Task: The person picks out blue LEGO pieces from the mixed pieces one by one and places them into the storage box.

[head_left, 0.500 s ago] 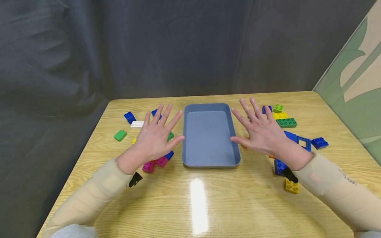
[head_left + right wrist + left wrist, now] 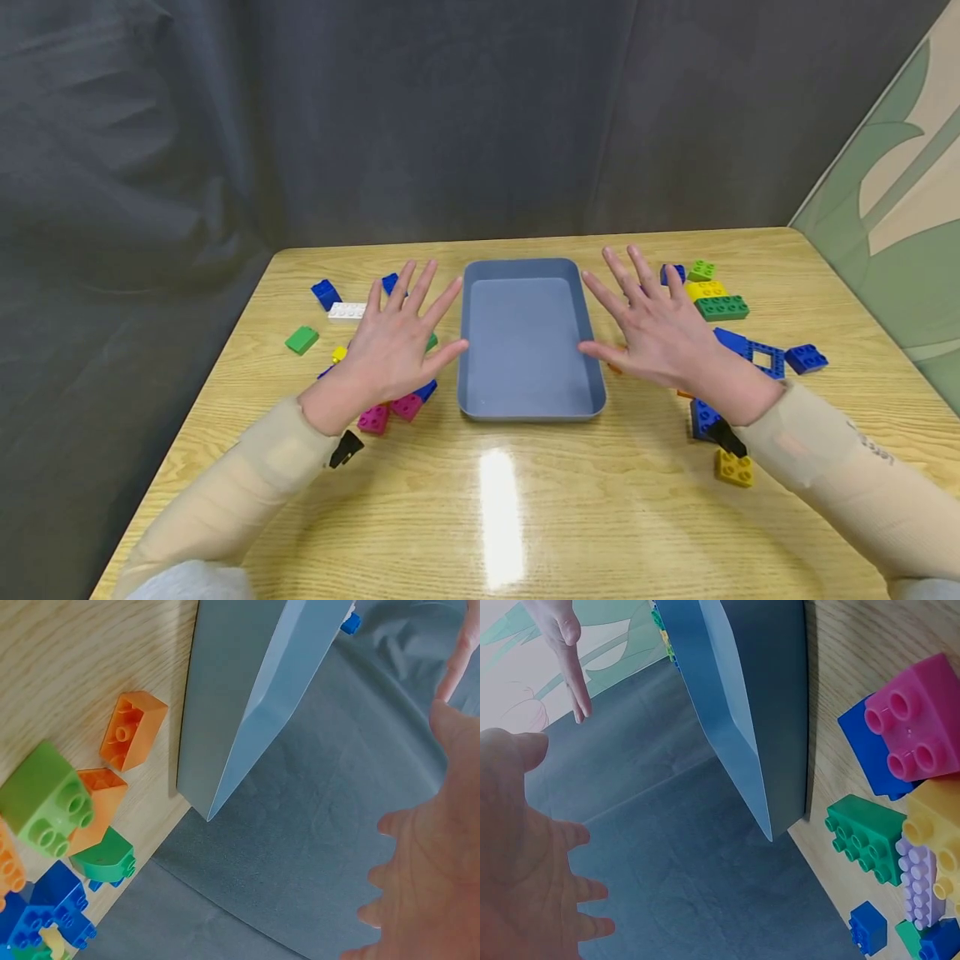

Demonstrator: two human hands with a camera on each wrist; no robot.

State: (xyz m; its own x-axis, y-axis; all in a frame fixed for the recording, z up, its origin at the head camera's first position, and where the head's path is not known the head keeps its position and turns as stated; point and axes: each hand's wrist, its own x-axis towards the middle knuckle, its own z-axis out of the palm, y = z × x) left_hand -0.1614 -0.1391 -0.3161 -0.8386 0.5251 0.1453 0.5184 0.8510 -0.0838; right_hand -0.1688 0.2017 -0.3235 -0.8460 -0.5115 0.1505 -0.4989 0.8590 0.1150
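Observation:
A blue-grey tray [image 2: 521, 268] lies in the middle of the wooden table with nothing in it. My left hand [image 2: 393, 333] hovers flat just left of it, fingers spread, above a cluster of bricks that includes two pink bricks [image 2: 390, 412]. My right hand [image 2: 652, 325] hovers the same way just right of the tray and holds nothing. In the left wrist view the left palm [image 2: 525, 847] shows beside the tray wall [image 2: 757, 712], a pink brick [image 2: 911, 727] and a green brick [image 2: 866, 836]. In the right wrist view the right palm [image 2: 427, 847] is above an orange brick [image 2: 131, 727].
On the left lie a blue brick [image 2: 326, 293], a white plate [image 2: 347, 311] and a green brick [image 2: 302, 339]. To the right are a green brick [image 2: 722, 307], a yellow brick [image 2: 707, 290], a blue frame piece [image 2: 765, 358] and another yellow brick [image 2: 733, 468]. Dark cloth hangs behind the table.

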